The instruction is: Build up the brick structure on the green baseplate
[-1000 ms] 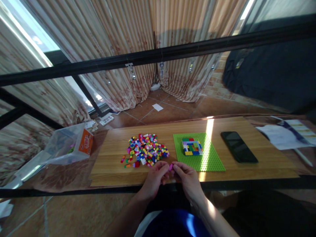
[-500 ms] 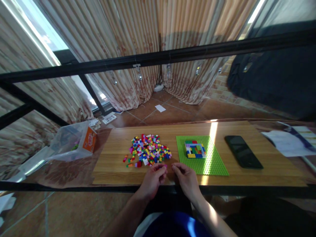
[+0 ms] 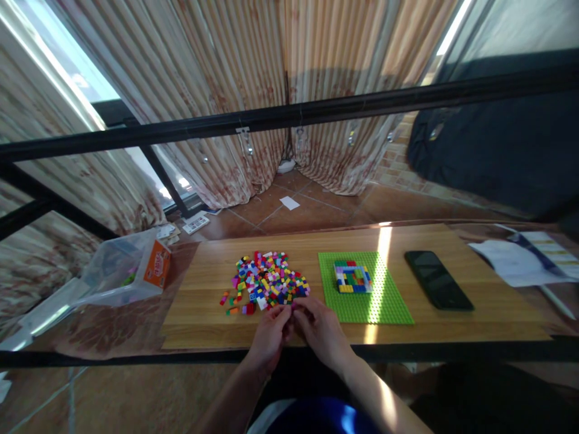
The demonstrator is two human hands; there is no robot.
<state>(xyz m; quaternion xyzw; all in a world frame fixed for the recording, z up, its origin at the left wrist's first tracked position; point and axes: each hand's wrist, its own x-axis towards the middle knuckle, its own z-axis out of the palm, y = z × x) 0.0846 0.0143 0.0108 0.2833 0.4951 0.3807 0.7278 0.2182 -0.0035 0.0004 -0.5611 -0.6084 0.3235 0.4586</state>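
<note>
My left hand and my right hand meet at the near side of the wooden board, fingertips together. Between them a bit of a magenta toy brick shows; both hands pinch it, and the fingers cover most of it. Just beyond lies a pile of small coloured bricks. To the right is a green baseplate, with a low rectangular ring of mixed bricks built on it. A strip of sunlight crosses the plate.
A black phone lies right of the baseplate on the wooden board. A clear plastic box with an orange label stands at the left. Papers lie at the far right. A dark rail runs across beyond the board.
My right hand has moved left to join my left hand at the magenta brick. The whole view has shifted slightly.
</note>
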